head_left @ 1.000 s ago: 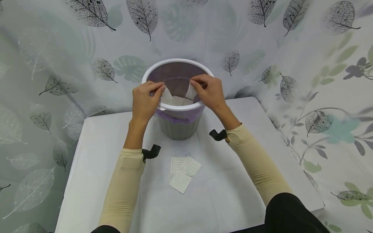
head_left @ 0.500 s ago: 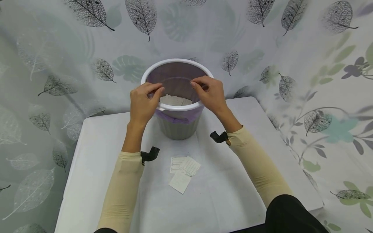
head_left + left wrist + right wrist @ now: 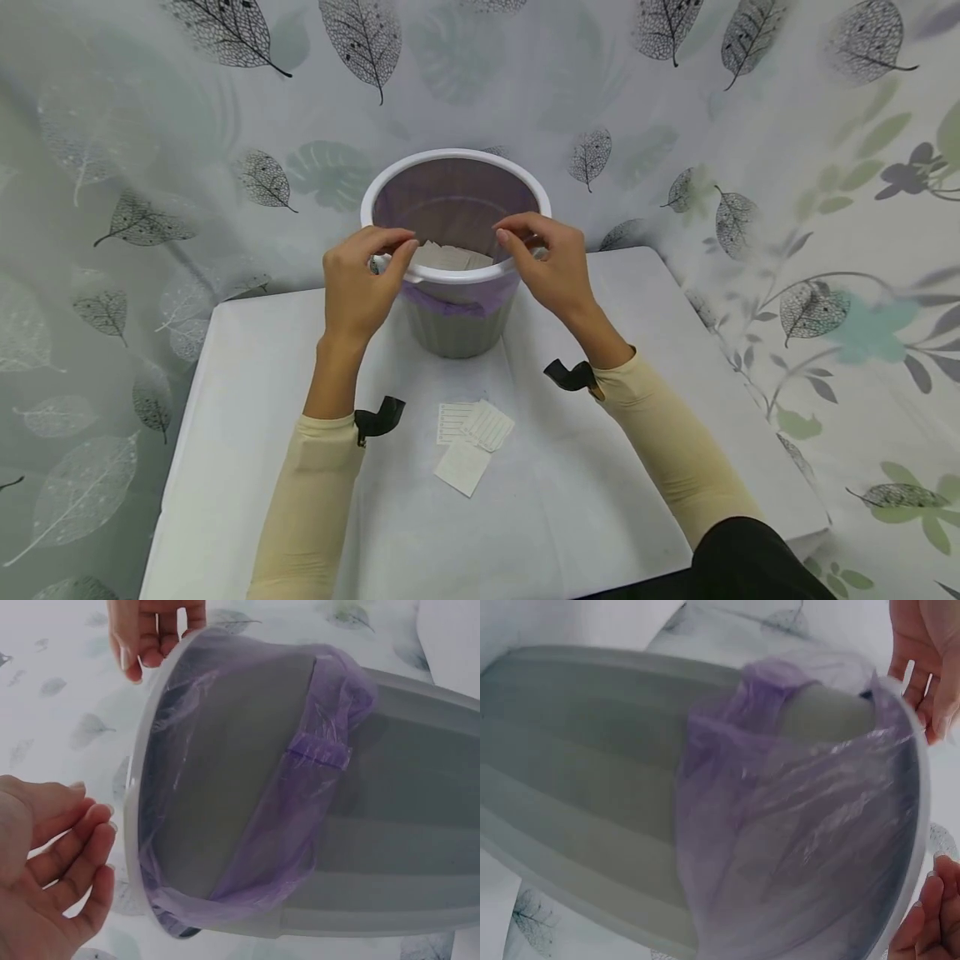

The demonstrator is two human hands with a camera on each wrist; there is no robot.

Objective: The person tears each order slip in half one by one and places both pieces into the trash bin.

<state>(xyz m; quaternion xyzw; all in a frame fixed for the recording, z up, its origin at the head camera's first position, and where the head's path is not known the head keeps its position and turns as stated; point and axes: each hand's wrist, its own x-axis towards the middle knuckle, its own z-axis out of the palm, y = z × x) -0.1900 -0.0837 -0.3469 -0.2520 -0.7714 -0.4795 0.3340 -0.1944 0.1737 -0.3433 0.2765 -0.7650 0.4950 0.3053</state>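
A grey bin with a white rim stands at the table's back, its purple liner folded over the edge. Whitish paper pieces lie inside. My left hand hovers at the rim's near left, thumb and forefinger close together, nothing between them. Opposite it, my right hand is over the rim's right side, also holding nothing. The left wrist view shows loosely bent left fingers beside the rim; in the right wrist view the right fingers are near it, partly cut off.
Three pale paper cards lie overlapped in front of the bin: a plain one and two lined ones, left and right. They rest on a white-covered table. A leaf-patterned curtain hangs behind and at both sides.
Two white paper pieces, one pinched in each hand a second ago, were let go into the bin. Both hands have since drawn slightly apart and toward me.
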